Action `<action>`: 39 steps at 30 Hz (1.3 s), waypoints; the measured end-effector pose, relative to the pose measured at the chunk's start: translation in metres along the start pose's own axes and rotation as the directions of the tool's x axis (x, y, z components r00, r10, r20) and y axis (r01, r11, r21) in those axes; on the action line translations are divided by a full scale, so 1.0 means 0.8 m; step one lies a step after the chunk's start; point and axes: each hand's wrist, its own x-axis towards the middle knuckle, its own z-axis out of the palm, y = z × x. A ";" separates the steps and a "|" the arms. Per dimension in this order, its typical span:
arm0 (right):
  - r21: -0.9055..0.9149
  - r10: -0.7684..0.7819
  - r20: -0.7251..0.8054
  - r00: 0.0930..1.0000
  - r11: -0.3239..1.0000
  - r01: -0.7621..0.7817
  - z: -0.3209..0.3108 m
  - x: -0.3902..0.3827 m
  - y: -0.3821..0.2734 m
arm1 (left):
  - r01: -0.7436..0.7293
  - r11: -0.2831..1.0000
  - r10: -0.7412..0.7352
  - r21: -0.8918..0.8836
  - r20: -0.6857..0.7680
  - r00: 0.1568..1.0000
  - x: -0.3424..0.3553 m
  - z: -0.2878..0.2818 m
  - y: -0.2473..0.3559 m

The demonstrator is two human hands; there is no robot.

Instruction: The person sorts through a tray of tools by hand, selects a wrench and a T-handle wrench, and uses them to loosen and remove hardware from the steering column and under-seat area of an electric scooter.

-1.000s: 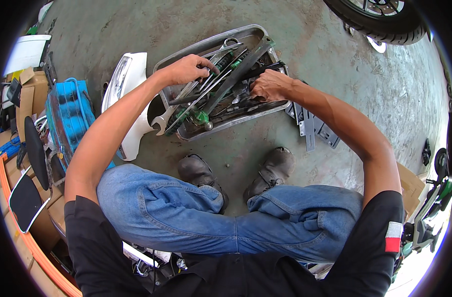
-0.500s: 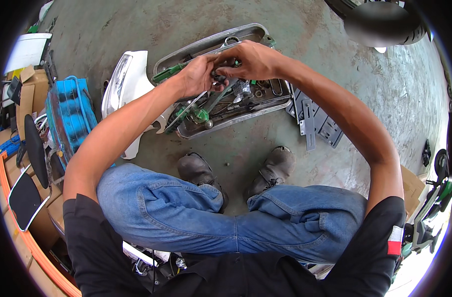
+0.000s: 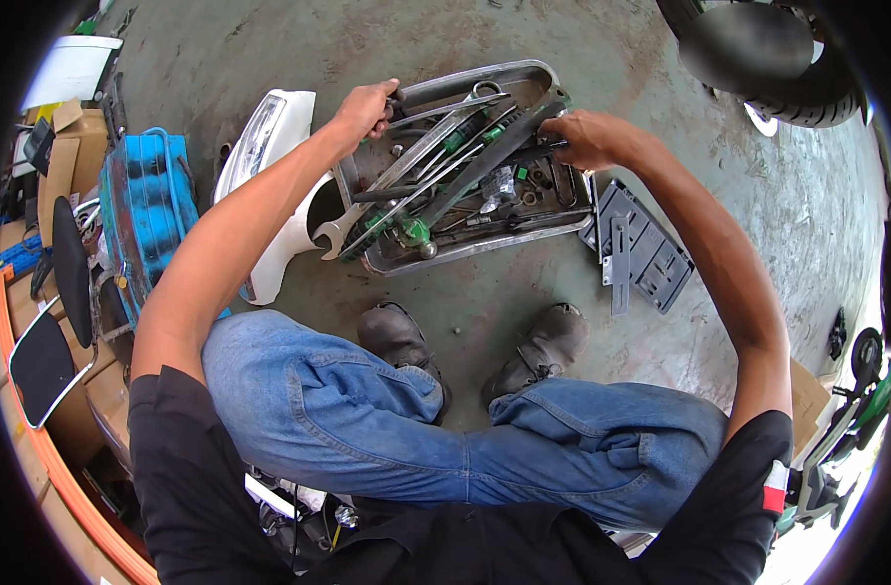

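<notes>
The left hand (image 3: 366,107) closes over a dark handle at the metal tray's (image 3: 484,74) rim, so what it clasps cannot be told; the right hand's (image 3: 590,138) fingertips sink among the long tools, their grip hidden; the tyre (image 3: 757,58) is cut off at the top edge; the small parts in the tray are too tiny to name.

Dull metal tray (image 3: 538,76), rough concrete floor (image 3: 387,34)
</notes>
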 end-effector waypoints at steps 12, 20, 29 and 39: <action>0.273 -0.030 -0.047 0.998 0.961 0.041 -0.036 0.051 -0.005 | 0.094 0.984 -0.059 -0.148 0.225 0.973 -0.001 0.005 0.003; 0.415 -0.067 -0.094 0.993 0.904 0.100 -0.030 0.082 0.028 | 0.039 0.938 0.087 -0.345 0.342 0.936 0.019 0.017 0.007; 0.694 0.295 -0.175 0.939 0.714 -0.095 -0.024 -0.008 -0.032 | 0.086 0.891 0.010 -0.446 0.209 0.978 -0.066 0.014 -0.005; 0.889 0.795 0.357 0.490 -0.128 -0.439 0.079 -0.383 -0.195 | 0.276 0.947 -0.257 -0.165 0.130 0.958 -0.351 0.052 -0.021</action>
